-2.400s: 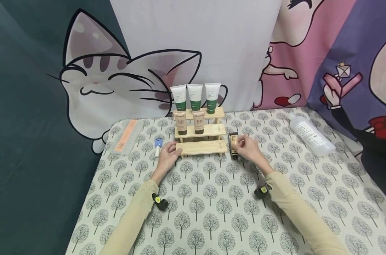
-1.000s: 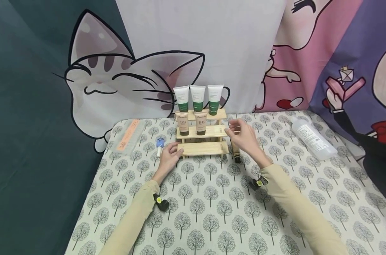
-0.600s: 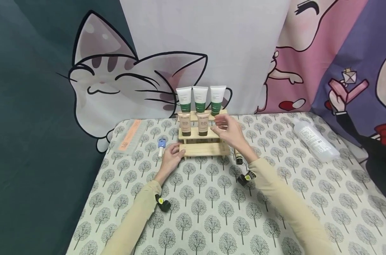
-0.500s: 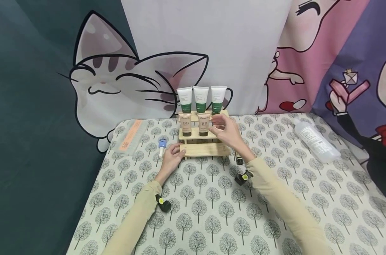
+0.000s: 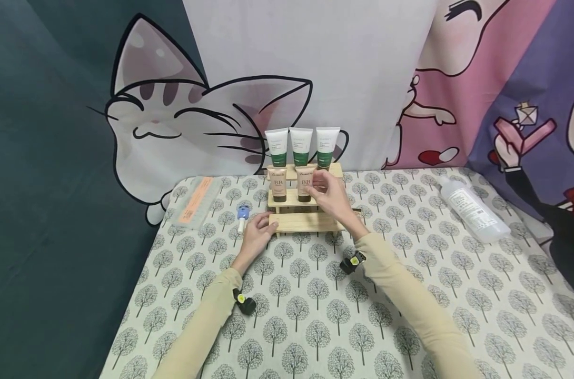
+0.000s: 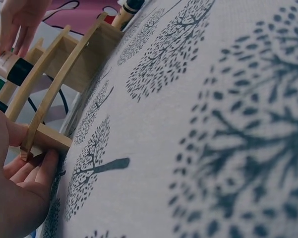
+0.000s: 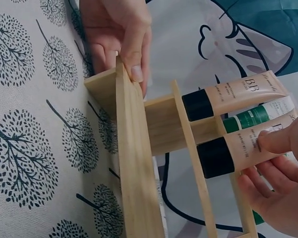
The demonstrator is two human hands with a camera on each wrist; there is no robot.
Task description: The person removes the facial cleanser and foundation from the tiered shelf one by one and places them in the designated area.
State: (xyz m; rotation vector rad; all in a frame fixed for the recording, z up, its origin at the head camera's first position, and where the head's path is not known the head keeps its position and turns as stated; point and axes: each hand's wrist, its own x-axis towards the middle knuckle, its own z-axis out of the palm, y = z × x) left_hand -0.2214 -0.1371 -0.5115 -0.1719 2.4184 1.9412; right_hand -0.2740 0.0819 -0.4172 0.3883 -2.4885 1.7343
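A three-tier wooden stand (image 5: 306, 223) holds white-and-green tubes (image 5: 301, 145) on its top step and two beige BB cream tubes on the middle one. My right hand (image 5: 332, 195) pinches the right-hand BB cream tube (image 7: 250, 144), thumb on its front and fingers behind; its black cap meets the middle step. The other BB cream tube (image 5: 278, 184) stands beside it. My left hand (image 5: 257, 234) grips the left end of the bottom step, thumb on top and fingers beneath. Another beige tube (image 6: 126, 14) lies right of the stand, mostly hidden by my right arm in the head view.
Left of the stand lie a small blue-and-white item (image 5: 243, 213) and a clear plastic case (image 5: 198, 202) with an orange strip. A translucent bottle (image 5: 474, 209) lies on its side at the right. Behind the table hangs a printed cloth (image 5: 344, 63).
My right hand has let go of the tube lying beside the stand, moved up and left, and taken hold of the right-hand BB cream tube. My left hand stays on the stand.
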